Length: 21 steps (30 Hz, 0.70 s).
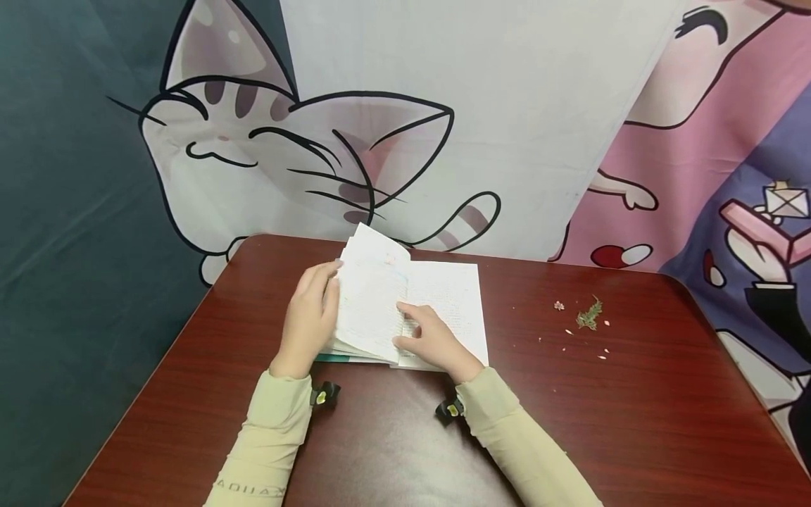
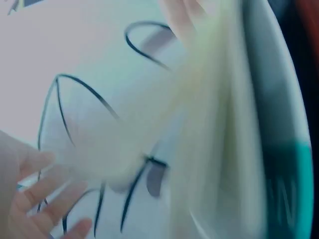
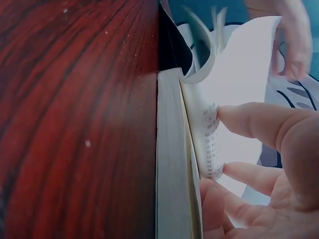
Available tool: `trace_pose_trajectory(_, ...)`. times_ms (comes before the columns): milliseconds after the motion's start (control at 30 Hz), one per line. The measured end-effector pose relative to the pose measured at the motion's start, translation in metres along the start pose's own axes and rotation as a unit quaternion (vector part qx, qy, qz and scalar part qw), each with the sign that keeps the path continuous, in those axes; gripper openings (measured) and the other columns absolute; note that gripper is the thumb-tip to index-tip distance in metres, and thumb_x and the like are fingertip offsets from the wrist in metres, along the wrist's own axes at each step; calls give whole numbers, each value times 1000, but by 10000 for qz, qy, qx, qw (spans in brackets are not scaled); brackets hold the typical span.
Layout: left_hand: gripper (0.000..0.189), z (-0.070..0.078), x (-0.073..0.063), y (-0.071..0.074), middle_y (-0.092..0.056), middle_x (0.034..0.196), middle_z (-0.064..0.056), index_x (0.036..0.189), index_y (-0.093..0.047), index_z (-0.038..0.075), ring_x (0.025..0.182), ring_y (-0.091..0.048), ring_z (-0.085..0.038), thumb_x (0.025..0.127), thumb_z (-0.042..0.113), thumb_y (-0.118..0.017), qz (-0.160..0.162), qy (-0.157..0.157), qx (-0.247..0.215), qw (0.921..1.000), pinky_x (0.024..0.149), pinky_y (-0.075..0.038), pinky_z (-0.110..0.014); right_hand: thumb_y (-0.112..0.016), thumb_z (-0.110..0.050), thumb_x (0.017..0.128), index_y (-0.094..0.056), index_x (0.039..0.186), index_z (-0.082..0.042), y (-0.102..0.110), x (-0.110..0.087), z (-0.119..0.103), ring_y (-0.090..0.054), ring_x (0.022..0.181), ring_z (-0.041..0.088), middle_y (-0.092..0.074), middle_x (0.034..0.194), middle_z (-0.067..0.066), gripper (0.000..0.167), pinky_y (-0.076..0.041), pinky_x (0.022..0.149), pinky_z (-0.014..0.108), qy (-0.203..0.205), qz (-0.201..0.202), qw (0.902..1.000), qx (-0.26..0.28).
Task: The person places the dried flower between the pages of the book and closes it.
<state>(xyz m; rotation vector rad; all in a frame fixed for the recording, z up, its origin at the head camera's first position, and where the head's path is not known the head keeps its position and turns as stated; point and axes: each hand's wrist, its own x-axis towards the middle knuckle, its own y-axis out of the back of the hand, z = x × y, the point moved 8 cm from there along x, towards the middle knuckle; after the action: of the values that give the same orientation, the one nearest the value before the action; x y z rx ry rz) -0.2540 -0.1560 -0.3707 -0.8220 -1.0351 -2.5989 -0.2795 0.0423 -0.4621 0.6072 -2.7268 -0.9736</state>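
An open book (image 1: 451, 299) lies on the table, with printed text on its right page. Its left-hand pages (image 1: 370, 303) rise and curve, and a teal cover edge (image 1: 332, 358) peeks out beneath them. My left hand (image 1: 310, 317) is at the outer left edge of those pages, its fingers loosely extended; the left wrist view shows them spread beside blurred pages (image 2: 214, 149). Near the spine my right hand (image 1: 434, 338) reaches over the right page. In the right wrist view its thumb and a finger (image 3: 254, 174) are apart, tips at the printed paper.
Right of the book lie a small pink flower (image 1: 559, 305), a green sprig (image 1: 590, 314) and several scattered petals (image 1: 602, 357). The reddish-brown table (image 1: 633, 422) ends at a hanging cloth (image 1: 519, 141) printed with a cartoon cat.
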Motion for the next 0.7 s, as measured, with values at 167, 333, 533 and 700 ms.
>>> trace_pose_trajectory(167, 39, 21, -4, -23, -54, 142, -17, 140, -57, 2, 132, -52, -33, 103, 10, -54, -946, -680, 151, 9931, 112, -40, -48, -78, -18, 88, -50, 149, -5, -1, 0, -2, -55, 88, 19, -57, 129, 17, 68, -49, 81, 36, -61, 63, 9998, -151)
trace_pose_trajectory(333, 50, 7, -17, -58, -45, 152, -20, 150, -45, 2, 140, -45, -36, 103, 14, -56, -2143, -490, 513, 9742, 114, -35, -54, -78, -18, 88, -52, 148, -5, 0, 0, -4, -55, 88, 19, -59, 129, 16, 67, -49, 81, 36, -9, 108, 9998, -184)
trace_pose_trajectory(533, 61, -10, -35, -83, -33, 161, -19, 158, -34, 6, 148, -32, -41, 104, 27, -56, -3289, -57, 639, 9422, 113, -27, -68, -79, -19, 88, -51, 148, -6, 0, 0, -2, -55, 87, 18, -60, 129, 14, 67, -49, 80, 35, -9, 45, 9998, -200)
trace_pose_trajectory(700, 69, -17, -43, -89, -29, 164, -18, 159, -33, 6, 151, -24, -42, 103, 39, -58, -3719, 159, 801, 9247, 115, -23, -67, -79, -18, 88, -51, 148, -6, 1, 0, 0, -56, 88, 18, -60, 131, 14, 68, -50, 80, 35, -47, -5, 9998, -192)
